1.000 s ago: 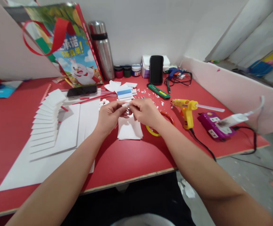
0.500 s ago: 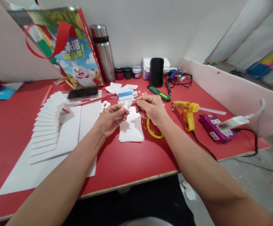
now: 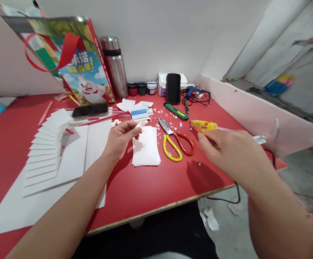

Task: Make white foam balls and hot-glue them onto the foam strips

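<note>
My left hand (image 3: 122, 138) is closed, pinching a small rolled piece of white paper (image 3: 141, 125) between thumb and fingertips. It hovers over the upper left of a stack of white paper slips (image 3: 147, 149). On the right, my right hand (image 3: 226, 149) is closed around the grip of a yellow hot glue gun (image 3: 203, 126), whose handle it covers. The gun's nozzle points left and a clear glue stick comes out of its back. Between the hands lie scissors (image 3: 169, 132) with one yellow and one red handle, blades slightly apart.
Fanned white folded pieces (image 3: 44, 151) lie on white sheets at left. A phone (image 3: 90, 110), steel flask (image 3: 115, 68), printed bag (image 3: 83, 68), paint jars (image 3: 142, 89), green cutter (image 3: 176, 111) and black case (image 3: 173, 88) stand or lie behind. Paper scraps surround the scissors.
My right hand has left the small paper piece and moved right to the glue gun, uncovering the scissors. My left hand still holds the paper piece. The view has shifted slightly right.
</note>
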`<state>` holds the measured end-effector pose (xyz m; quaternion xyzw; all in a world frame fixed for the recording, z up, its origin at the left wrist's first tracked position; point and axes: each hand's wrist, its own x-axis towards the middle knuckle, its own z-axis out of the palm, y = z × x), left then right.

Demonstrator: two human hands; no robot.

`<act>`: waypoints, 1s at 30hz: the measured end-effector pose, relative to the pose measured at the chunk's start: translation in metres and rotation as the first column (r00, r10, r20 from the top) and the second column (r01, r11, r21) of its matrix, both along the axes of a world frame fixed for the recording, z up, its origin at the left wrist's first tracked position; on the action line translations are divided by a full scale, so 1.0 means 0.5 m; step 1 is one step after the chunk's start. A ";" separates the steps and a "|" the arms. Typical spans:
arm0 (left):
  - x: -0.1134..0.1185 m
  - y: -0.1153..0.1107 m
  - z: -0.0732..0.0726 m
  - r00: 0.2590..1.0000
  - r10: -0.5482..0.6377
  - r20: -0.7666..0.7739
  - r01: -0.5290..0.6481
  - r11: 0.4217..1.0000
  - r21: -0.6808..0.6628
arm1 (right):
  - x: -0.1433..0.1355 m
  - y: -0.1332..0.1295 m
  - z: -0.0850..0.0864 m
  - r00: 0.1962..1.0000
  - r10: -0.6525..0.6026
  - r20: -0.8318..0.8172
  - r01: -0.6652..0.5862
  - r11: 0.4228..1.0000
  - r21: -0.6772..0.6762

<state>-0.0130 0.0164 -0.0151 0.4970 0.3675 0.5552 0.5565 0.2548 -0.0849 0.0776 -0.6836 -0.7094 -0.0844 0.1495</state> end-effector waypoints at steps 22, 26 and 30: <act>0.009 -0.005 -0.011 0.981 -0.192 -0.024 0.190 0.979 -0.074 | 0.019 0.018 -0.132 0.162 -0.032 -0.986 -0.097 0.994 -0.048; 0.009 -0.004 -0.009 0.981 -0.193 0.003 0.192 0.978 -0.082 | -0.043 0.015 -0.102 0.001 -0.001 -1.000 -0.288 0.958 -0.001; 0.005 -0.002 -0.002 0.988 -0.141 0.057 0.147 0.982 -0.122 | -0.077 0.045 -0.080 -0.055 0.057 -0.997 -0.415 0.907 0.075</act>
